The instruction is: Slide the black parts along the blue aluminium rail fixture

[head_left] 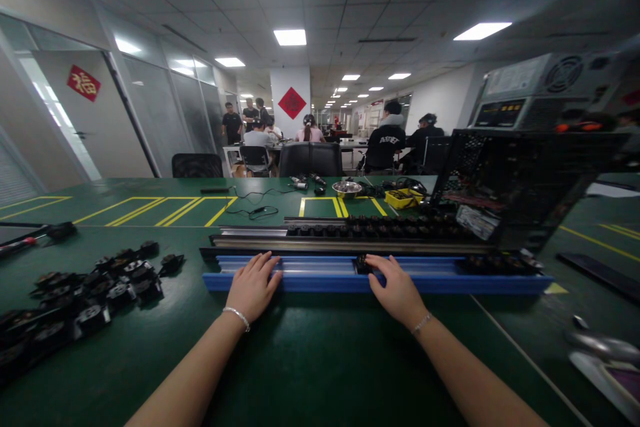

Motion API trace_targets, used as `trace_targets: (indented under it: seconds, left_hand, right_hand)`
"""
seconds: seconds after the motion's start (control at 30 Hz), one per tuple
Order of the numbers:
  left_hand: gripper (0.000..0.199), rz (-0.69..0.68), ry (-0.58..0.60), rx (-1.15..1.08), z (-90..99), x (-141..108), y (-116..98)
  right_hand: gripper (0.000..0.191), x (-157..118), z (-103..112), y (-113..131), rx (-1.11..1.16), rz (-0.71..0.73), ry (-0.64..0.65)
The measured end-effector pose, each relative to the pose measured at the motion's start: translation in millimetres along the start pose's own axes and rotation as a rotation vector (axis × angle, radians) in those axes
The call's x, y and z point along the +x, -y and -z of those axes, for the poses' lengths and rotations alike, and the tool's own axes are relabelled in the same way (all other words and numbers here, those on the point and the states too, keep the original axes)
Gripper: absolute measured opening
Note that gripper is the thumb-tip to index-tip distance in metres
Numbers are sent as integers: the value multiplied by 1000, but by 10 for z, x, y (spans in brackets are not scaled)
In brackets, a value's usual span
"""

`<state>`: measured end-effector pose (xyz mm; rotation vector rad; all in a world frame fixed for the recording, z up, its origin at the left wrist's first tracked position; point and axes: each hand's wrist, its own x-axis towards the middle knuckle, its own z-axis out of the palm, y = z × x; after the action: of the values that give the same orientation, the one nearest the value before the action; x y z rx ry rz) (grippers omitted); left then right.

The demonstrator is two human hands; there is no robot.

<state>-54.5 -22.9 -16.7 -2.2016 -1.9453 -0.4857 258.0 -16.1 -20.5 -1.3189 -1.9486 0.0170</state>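
Observation:
A long blue channel rail (pixel 320 282) lies crosswise on the table in front of me. My left hand (pixel 253 285) rests on its left part, palm down with the fingers spread. Inside the channel, near the middle, sits a small black module (pixel 361 264). My right hand (pixel 399 288) has its thumb and index finger at the right side of this module, gripping it. More black modules (pixel 493 263) stand in a row at the channel's right end. Their exact kind is too dark to make out.
Loose black modules (pixel 95 293) lie at left. Behind the blue rail are further rails (pixel 320 242), one holding a module row (pixel 380 228). A metal bowl (pixel 347 188), a yellow basket (pixel 403 198) and an open computer case (pixel 520 180) stand farther back. People sit beyond.

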Motion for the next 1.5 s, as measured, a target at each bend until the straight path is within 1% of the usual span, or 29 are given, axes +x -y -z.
trace_targets:
  seconds: [0.33, 0.53, 0.83, 1.1, 1.33, 1.5]
  left_hand:
    - [45, -6, -7, -10, -2, -2, 7]
    - [45, 0, 5, -12, 20, -5, -6]
    - [45, -2, 1, -6, 18, -9, -12]
    - [45, 1, 0, -6, 11, -8, -11]
    - [43, 13, -4, -14, 18, -10, -19]
    - [43, -7, -30, -4, 22, -23, -48]
  right_hand:
    - [35, -8, -6, 40, -5, 54, 23]
    - [35, -10, 8, 62, 7, 35, 12]
    - [38, -10, 0, 55, -20, 55, 41]
    - [44, -29, -42, 82, -44, 112, 105]
    - [46, -39, -34, 111, -102, 102, 138]
    - [43, -38, -15, 129, -156, 69, 124]
